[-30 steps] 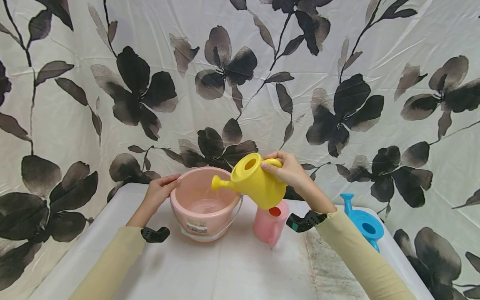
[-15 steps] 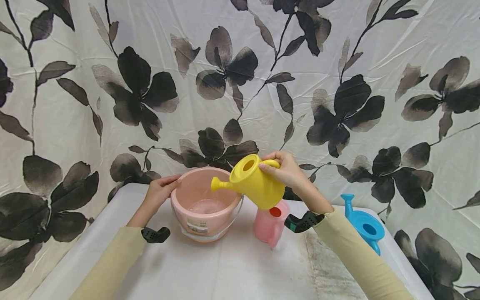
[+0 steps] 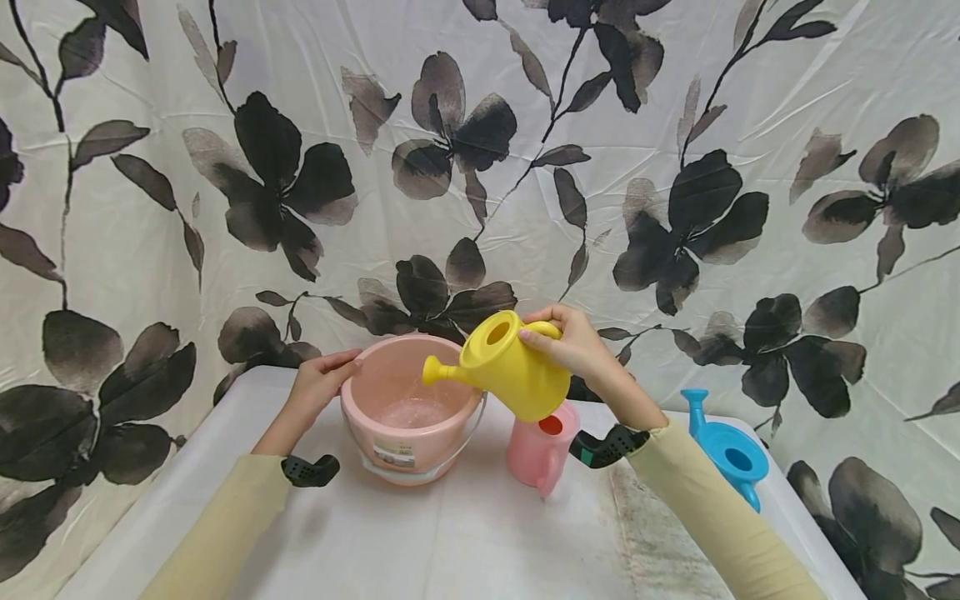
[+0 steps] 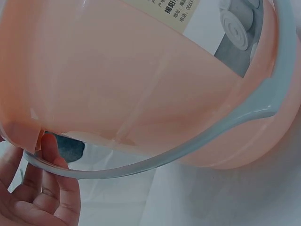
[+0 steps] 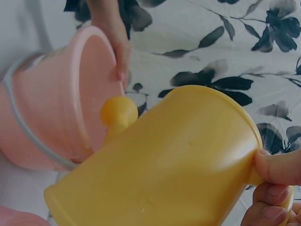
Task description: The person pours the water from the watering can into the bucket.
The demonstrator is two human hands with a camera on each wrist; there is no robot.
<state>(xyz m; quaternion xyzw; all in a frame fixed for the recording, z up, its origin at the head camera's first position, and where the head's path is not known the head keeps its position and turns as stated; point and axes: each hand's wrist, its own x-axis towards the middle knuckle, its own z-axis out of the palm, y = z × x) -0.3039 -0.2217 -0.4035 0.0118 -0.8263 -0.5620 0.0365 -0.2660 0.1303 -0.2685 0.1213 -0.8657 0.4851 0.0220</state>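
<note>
My right hand (image 3: pixel 572 340) grips the handle of a yellow watering can (image 3: pixel 517 367). The can tilts left, its round spout head over the mouth of a pink bucket (image 3: pixel 408 454). Fine streaks of water show beneath the spout, above a shallow pool in the bucket. At the bucket's left rim, my left hand (image 3: pixel 318 383) holds the edge; in the left wrist view its fingers (image 4: pixel 49 146) curl at the rim where the grey-blue bail handle (image 4: pixel 141 165) joins. Partly behind the yellow can stands a pink watering can (image 3: pixel 534 454), upright on the table.
A blue watering can (image 3: pixel 727 450) stands near the right edge of the white-covered table (image 3: pixel 420 542). A brownish stained strip (image 3: pixel 667 533) lies on the table's right side. Floral cloth (image 3: pixel 480 167) hangs close behind the table.
The right hand and yellow watering can shift very slightly left within the first half second, then stay nearly still. The left hand and bucket hold their places.
</note>
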